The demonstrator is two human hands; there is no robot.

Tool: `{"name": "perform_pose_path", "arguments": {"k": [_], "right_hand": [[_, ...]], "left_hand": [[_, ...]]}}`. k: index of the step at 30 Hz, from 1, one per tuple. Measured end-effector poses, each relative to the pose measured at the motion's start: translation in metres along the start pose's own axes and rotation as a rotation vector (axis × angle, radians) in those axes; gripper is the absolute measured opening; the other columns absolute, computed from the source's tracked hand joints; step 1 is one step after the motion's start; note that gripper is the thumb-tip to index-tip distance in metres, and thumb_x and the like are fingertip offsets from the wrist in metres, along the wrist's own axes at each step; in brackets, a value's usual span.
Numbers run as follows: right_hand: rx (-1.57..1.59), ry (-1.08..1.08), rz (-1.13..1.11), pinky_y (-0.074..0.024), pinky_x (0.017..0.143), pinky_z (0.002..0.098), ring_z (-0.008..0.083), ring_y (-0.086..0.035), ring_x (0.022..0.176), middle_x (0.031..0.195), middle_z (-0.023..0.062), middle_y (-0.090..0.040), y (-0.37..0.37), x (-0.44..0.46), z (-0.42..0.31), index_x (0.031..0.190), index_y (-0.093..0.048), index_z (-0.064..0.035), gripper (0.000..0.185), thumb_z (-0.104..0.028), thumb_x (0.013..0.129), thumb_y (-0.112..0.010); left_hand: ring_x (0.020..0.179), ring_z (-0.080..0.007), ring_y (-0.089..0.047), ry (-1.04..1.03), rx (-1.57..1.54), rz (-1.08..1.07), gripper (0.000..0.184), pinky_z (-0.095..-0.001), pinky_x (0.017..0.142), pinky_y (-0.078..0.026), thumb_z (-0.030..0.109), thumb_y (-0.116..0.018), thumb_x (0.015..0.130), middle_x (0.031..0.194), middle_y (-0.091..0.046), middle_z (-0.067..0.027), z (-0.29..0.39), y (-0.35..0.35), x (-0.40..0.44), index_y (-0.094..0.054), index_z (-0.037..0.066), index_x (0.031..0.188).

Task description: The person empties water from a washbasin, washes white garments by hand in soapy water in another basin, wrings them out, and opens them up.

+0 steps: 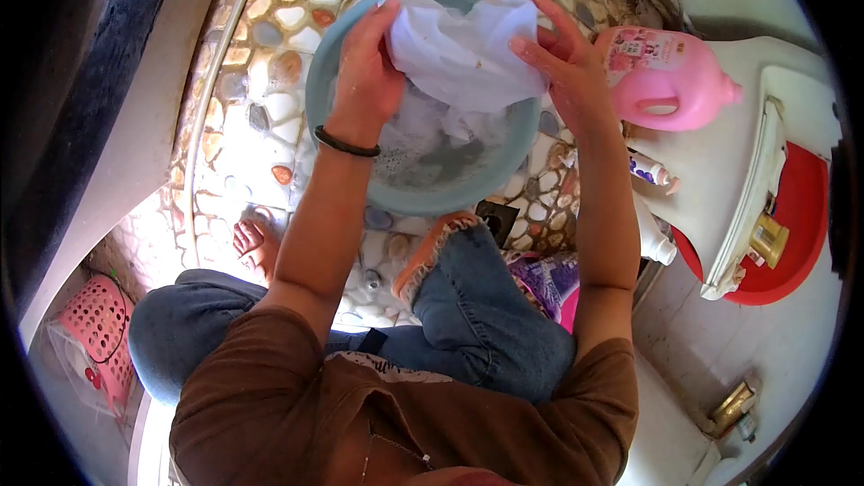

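Observation:
A wet white cloth [468,49] is stretched between my two hands over a pale blue-green basin [317,94]. My left hand [369,67] grips its left edge, with a dark band on that wrist. At the cloth's upper right side, my right hand [565,58] pinches it between thumb and fingers. A small dark spot shows on the fabric. The cloth's lower part hangs toward the cloudy, sudsy water [432,162], where more pale fabric lies partly under the surface. What kind of garment or cloth it is, I cannot tell.
A pink detergent jug [675,81] lies right of the basin, near a white tube [650,167] and a white bottle [655,238]. Farther right is a red basin [805,216]. A pink perforated basket [97,328] stands at lower left. A hose [202,117] crosses the pebble-patterned floor [270,63].

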State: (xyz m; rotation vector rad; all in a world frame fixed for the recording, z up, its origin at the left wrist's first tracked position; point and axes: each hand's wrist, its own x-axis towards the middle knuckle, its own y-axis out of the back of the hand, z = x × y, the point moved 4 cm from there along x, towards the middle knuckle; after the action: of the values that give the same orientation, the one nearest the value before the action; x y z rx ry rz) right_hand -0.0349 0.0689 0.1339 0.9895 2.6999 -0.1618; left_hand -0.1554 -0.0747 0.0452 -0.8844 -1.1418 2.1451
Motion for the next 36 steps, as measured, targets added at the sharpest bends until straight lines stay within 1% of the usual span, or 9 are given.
{"name": "perform_pose_path", "arguments": {"k": [6, 9, 12, 15, 21, 24, 30, 34, 36], "right_hand": [[0.082, 0.155, 0.079, -0.0410, 0.065, 0.0187, 0.0060, -0.053, 0.075, 0.092, 0.0008, -0.062, 0.009, 0.017, 0.006, 0.119, -0.060, -0.0078, 0.031, -0.002, 0.089, -0.055], [0.119, 0.172, 0.130, -0.0419, 0.067, 0.0190, 0.0062, -0.054, 0.077, 0.094, 0.0012, -0.063, 0.007, 0.017, 0.007, 0.115, -0.063, -0.0069, 0.028, -0.001, 0.090, -0.052], [0.148, 0.154, 0.134, -0.0434, 0.073, 0.0205, 0.0075, -0.055, 0.083, 0.100, 0.0023, -0.063, 0.001, 0.015, 0.007, 0.112, -0.064, -0.0056, 0.025, -0.003, 0.092, -0.049], [0.073, 0.194, 0.112, -0.0435, 0.080, 0.0223, 0.0094, -0.055, 0.090, 0.105, 0.0036, -0.063, -0.003, 0.015, 0.010, 0.110, -0.064, -0.0042, 0.024, -0.005, 0.094, -0.047], [0.032, 0.205, 0.147, -0.0424, 0.085, 0.0231, 0.0109, -0.055, 0.094, 0.108, 0.0045, -0.063, 0.001, 0.020, 0.009, 0.109, -0.063, -0.0031, 0.022, -0.007, 0.095, -0.046], [0.045, 0.192, 0.173, -0.0422, 0.086, 0.0230, 0.0106, -0.055, 0.095, 0.108, 0.0044, -0.063, 0.007, 0.022, 0.014, 0.109, -0.063, -0.0032, 0.023, -0.007, 0.095, -0.045], [-0.059, 0.136, 0.199, -0.0453, 0.076, 0.0250, 0.0100, -0.056, 0.083, 0.098, 0.0026, -0.064, 0.016, 0.031, 0.035, 0.109, -0.063, -0.0060, 0.021, -0.010, 0.094, -0.049], [-0.561, 0.087, 0.003, -0.0471, 0.065, 0.0301, 0.0144, -0.058, 0.069, 0.086, 0.0055, -0.065, 0.003, 0.038, 0.094, 0.109, -0.063, -0.0091, 0.021, -0.012, 0.091, -0.053], [-0.820, 0.243, -0.041, -0.0484, 0.065, 0.0367, 0.0251, -0.062, 0.070, 0.085, 0.0133, -0.066, -0.003, 0.044, 0.145, 0.109, -0.063, -0.0094, 0.024, -0.012, 0.086, -0.055]], "left_hand": [[0.081, -0.0140, -0.062, -0.056, 0.353, 0.116, 0.025, -0.0272, 0.074, -0.049, 0.015, -0.064, 0.088, 0.100, -0.064, -0.0082, -0.004, 0.018, 0.006, -0.058, 0.000, 0.107], [0.082, -0.0172, -0.061, -0.394, 1.109, 0.338, 0.030, -0.0300, 0.076, -0.048, 0.021, -0.069, 0.084, 0.095, -0.063, -0.0100, -0.002, 0.021, -0.001, -0.059, 0.001, 0.103], [0.089, -0.0173, -0.059, -0.999, 1.429, 0.373, 0.038, -0.0276, 0.077, -0.046, 0.024, -0.076, 0.077, 0.098, -0.063, -0.0078, 0.007, -0.009, -0.026, -0.059, 0.002, 0.102], [0.091, -0.0180, -0.058, -0.777, 1.308, -0.168, 0.034, -0.0284, 0.077, -0.045, 0.021, -0.078, 0.074, 0.096, -0.061, -0.0077, -0.012, -0.031, -0.018, -0.061, 0.004, 0.098], [0.080, -0.0080, -0.056, -0.313, 0.776, -0.148, 0.015, -0.0214, 0.070, -0.044, 0.012, -0.071, 0.083, 0.090, -0.062, 0.0023, -0.037, 0.003, -0.004, -0.066, 0.003, 0.094], [0.077, -0.0041, -0.055, -0.236, 0.699, -0.111, 0.009, -0.0187, 0.067, -0.044, 0.010, -0.065, 0.088, 0.085, -0.062, 0.0050, -0.029, -0.002, -0.007, -0.067, 0.002, 0.093], [0.074, -0.0073, -0.057, -0.130, 0.826, 0.001, 0.020, -0.0221, 0.066, -0.047, 0.019, -0.056, 0.095, 0.084, -0.067, -0.0008, -0.027, 0.013, 0.003, -0.067, 0.002, 0.094], [0.082, -0.0210, -0.061, -0.342, 1.365, -0.099, 0.021, -0.0336, 0.071, -0.049, 0.018, -0.060, 0.088, 0.097, -0.065, -0.0107, -0.048, 0.033, 0.021, -0.064, 0.002, 0.101], [0.091, -0.0311, -0.061, -0.372, 1.743, -0.112, 0.025, -0.0428, 0.077, -0.049, 0.015, -0.061, 0.081, 0.105, -0.062, -0.0166, -0.071, 0.049, 0.027, -0.063, 0.004, 0.104]]}}
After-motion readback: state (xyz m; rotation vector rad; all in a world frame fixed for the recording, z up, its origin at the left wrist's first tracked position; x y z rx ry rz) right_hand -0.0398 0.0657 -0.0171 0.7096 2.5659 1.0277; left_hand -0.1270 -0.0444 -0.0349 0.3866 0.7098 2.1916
